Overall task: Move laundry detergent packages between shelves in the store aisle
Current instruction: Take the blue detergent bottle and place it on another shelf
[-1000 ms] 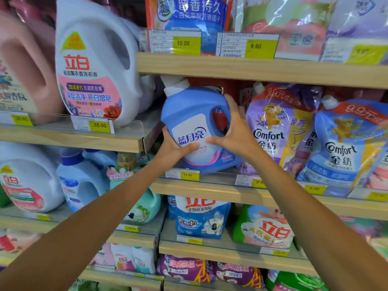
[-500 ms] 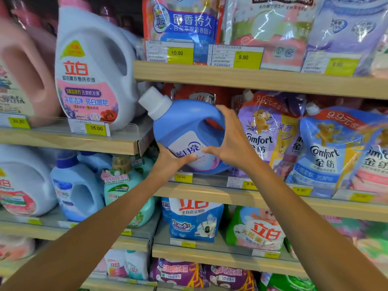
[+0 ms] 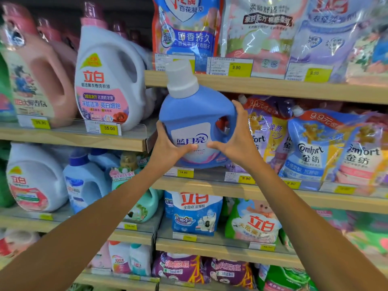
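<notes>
Store aisle, wooden shelf (image 3: pixel 273 88) at 12 o'clock | we are clamping blue detergent bottle (image 3: pixel 197 114) upright, left hand (image 3: pixel 168 147) and right hand (image 3: pixel 237 141) pressing its sides, steadying a heavy load.

A shop aisle. Pale wooden shelves (image 3: pixel 273 89) carry plastic detergent jugs and refill pouches. Yellow price tags (image 3: pixel 239 69) line the edges.

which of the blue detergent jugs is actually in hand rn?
The blue jug with the white cap, clasped between left hand and right hand in front of the shelf. The smaller blue jugs lower left stand shelved, untouched.
</notes>
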Demonstrator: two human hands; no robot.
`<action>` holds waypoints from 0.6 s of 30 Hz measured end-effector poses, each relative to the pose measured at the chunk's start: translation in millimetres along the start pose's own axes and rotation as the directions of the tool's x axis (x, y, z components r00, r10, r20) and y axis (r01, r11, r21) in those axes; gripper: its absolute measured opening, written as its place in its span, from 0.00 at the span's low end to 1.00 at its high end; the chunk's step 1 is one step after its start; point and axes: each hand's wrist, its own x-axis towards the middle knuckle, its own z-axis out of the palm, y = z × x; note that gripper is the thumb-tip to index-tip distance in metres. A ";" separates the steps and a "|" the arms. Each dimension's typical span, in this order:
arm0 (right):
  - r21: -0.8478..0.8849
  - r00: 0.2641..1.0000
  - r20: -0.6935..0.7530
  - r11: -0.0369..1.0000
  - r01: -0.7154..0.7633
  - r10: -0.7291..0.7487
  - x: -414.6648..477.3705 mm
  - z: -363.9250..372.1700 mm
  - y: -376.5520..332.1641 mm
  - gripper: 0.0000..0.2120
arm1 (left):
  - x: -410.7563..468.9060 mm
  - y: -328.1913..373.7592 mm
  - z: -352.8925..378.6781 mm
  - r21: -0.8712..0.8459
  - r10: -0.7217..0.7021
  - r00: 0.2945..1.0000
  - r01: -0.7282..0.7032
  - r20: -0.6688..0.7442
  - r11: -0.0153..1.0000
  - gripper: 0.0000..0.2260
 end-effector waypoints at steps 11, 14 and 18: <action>0.017 0.993 -0.017 0.993 -0.116 0.116 -37.7 10.1 -72.1 0.53 | -40.7 37.2 -54.0 -0.006 0.013 0.996 -0.013 0.087 1.000 0.41; 0.015 0.988 -0.014 0.988 -0.155 0.155 -52.7 19.2 -98.4 0.52 | -61.7 49.4 -79.2 -0.016 0.014 0.994 -0.012 0.105 1.000 0.38; 0.000 0.980 -0.007 0.980 -0.199 0.199 -79.3 31.6 -136.7 0.51 | -94.1 65.5 -114.4 -0.021 -0.028 0.984 0.032 0.175 0.999 0.40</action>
